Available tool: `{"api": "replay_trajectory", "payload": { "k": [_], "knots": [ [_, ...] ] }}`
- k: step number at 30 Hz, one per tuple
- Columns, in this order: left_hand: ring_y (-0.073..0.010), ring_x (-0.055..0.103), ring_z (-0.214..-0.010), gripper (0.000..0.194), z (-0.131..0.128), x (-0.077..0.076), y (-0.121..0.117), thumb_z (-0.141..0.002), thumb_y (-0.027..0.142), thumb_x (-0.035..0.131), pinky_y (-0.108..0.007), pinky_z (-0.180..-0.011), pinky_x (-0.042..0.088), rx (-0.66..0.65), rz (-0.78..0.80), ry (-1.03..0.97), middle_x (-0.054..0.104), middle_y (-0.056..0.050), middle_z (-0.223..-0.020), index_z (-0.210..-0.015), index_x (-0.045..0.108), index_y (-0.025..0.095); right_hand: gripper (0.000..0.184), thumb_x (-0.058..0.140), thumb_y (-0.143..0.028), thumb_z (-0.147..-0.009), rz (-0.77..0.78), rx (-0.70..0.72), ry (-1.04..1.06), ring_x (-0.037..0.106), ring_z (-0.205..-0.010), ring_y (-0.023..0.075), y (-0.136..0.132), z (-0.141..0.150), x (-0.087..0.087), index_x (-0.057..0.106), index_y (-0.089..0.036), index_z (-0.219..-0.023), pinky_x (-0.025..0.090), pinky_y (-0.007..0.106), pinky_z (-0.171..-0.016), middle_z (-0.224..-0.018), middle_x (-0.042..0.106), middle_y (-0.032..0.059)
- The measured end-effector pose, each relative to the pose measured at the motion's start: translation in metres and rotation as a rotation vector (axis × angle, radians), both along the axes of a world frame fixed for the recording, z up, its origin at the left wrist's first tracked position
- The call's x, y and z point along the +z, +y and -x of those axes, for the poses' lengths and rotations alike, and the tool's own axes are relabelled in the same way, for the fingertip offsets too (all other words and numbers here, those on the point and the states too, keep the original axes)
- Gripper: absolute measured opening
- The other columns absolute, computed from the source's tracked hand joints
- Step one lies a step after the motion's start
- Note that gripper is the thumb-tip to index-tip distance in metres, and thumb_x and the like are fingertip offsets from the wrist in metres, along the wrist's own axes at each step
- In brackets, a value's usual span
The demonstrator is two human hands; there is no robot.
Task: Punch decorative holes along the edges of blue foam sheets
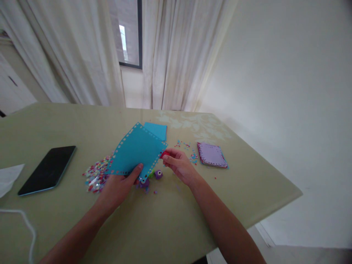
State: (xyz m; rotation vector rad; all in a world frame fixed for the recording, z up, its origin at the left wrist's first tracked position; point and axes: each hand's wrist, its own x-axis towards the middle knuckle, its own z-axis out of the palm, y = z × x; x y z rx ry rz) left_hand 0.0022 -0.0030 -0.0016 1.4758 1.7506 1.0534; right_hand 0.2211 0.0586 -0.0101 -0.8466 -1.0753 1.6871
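My left hand (119, 187) grips a blue paper sheet (137, 150) by its lower edge, thumb on top and fingers beneath. Small punched holes run along the sheet's borders. At the sheet's right corner, my right hand (178, 163) is closed on a small red paper punch (165, 154), which is partly hidden by the fingers and meets the paper's edge. Below the sheet, small purple punches (158, 174) and a green piece (151, 174) lie on the table, partly covered.
Colourful paper bits (96, 174) are heaped left of the sheet, and more bits (193, 158) are scattered right. A blue paper stack (158, 131) lies behind; a lilac-topped stack (212, 154) lies right. On the left are a black tablet (48, 170), white paper (10, 178) and a white cable (31, 229).
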Motion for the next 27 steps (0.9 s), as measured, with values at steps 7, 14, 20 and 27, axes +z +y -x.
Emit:
{"api": "replay_trajectory", "payload": {
  "k": [7, 14, 20, 27],
  "knots": [
    [-0.0212, 0.055, -0.055, 0.042, -0.001, 0.005, -0.001, -0.078, 0.063, 0.059, -0.033, -0.068, 0.050, -0.017, 0.028, 0.025, 0.060, 0.000, -0.053, -0.055, 0.051, 0.029, 0.041, 0.100, -0.041, -0.064, -0.006, -0.002, 0.012, 0.061, -0.072, 0.0122, -0.001, 0.001, 0.001, 0.080, -0.022, -0.095, 0.045, 0.028, -0.070, -0.088, 0.075, 0.0006],
    [-0.0213, 0.056, -0.056, 0.042, -0.001, 0.000, -0.001, -0.080, 0.065, 0.057, -0.032, -0.066, 0.048, -0.004, 0.046, 0.048, 0.062, 0.000, -0.056, -0.060, 0.056, 0.028, 0.038, 0.097, -0.047, -0.066, 0.012, -0.059, 0.026, 0.057, -0.067, 0.0109, 0.001, -0.001, 0.001, 0.080, -0.023, -0.090, 0.044, 0.026, -0.067, -0.087, 0.076, 0.0006],
    [-0.0213, 0.056, -0.056, 0.042, 0.000, -0.001, 0.000, -0.081, 0.064, 0.055, -0.032, -0.062, 0.046, -0.028, -0.007, 0.089, 0.063, 0.001, -0.055, -0.061, 0.057, 0.027, 0.039, 0.095, -0.052, -0.068, -0.018, -0.091, 0.029, 0.052, -0.063, 0.0106, 0.002, -0.001, 0.001, 0.077, -0.022, -0.085, 0.042, 0.027, -0.063, -0.083, 0.075, 0.0010],
    [-0.0200, 0.056, -0.053, 0.048, 0.002, -0.013, -0.001, -0.085, 0.066, 0.056, -0.031, -0.059, 0.043, -0.013, -0.013, 0.091, 0.062, 0.001, -0.052, -0.058, 0.056, 0.026, 0.040, 0.094, -0.055, -0.068, -0.033, -0.133, 0.031, 0.049, -0.062, 0.0103, 0.003, -0.001, 0.002, 0.076, -0.022, -0.081, 0.040, 0.027, -0.061, -0.080, 0.072, 0.0002]
  ]
}}
